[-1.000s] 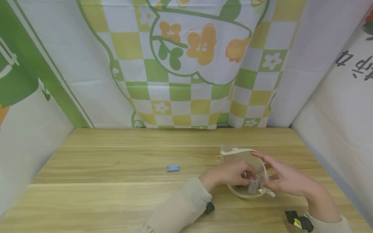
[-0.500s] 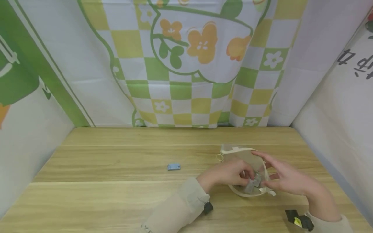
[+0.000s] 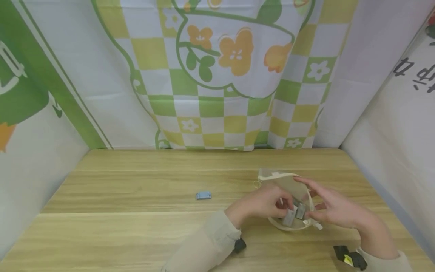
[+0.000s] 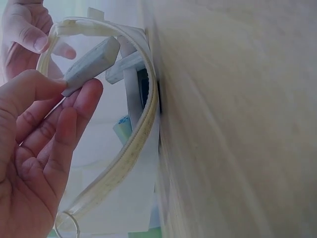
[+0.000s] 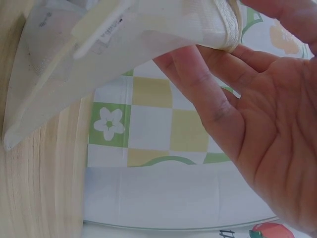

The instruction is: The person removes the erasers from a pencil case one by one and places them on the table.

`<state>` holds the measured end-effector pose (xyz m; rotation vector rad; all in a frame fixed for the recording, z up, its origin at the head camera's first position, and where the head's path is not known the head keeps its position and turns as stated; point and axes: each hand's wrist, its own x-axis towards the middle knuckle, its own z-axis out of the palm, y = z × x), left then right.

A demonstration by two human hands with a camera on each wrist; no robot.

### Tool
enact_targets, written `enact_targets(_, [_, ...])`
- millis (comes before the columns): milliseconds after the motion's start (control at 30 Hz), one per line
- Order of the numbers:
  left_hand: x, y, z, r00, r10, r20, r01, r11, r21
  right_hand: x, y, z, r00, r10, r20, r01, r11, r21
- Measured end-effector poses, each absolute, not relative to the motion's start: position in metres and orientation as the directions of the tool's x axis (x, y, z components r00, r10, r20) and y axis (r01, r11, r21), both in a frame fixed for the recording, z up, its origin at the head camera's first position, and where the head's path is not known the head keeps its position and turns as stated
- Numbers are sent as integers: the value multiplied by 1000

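A translucent zip pouch [image 3: 282, 226] with a cream zipper stands open on the right side of the table. My left hand [image 3: 263, 200] reaches over its mouth and pinches a small grey block [image 4: 91, 67] with bevelled edges between thumb and fingers. A second grey block [image 3: 300, 211] shows just right of it, inside the pouch's mouth. Deeper in the pouch is a pale green piece [image 4: 122, 129] with blue marks. My right hand [image 3: 334, 206] holds the pouch's right rim, fingers spread along the zipper, partly hidden behind the pouch in the right wrist view.
A small light-blue piece [image 3: 204, 195] lies on the wooden table [image 3: 136, 234], left of the pouch. A ring pull [image 3: 257, 184] hangs at the pouch's back-left corner. Behind the table hangs a checked, flowered curtain [image 3: 210, 102].
My left hand has shifted slightly left with the grey block, which now tilts more. The second grey block shows more plainly beside it. My right hand stays at the rim.
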<state>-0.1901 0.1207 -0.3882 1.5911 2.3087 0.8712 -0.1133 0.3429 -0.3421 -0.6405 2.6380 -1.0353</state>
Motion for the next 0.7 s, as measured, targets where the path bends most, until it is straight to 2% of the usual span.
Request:
enact_targets(333, [-187, 108, -380, -460, 878, 132, 720, 282, 634, -113, 343, -341, -881, -470, -58, -305, 656, -690])
enact_targets(700, [-186, 96, -378, -503, 853, 140, 717, 322, 618, -112, 343, -342, -888, -456, -66, -291, 667, -686])
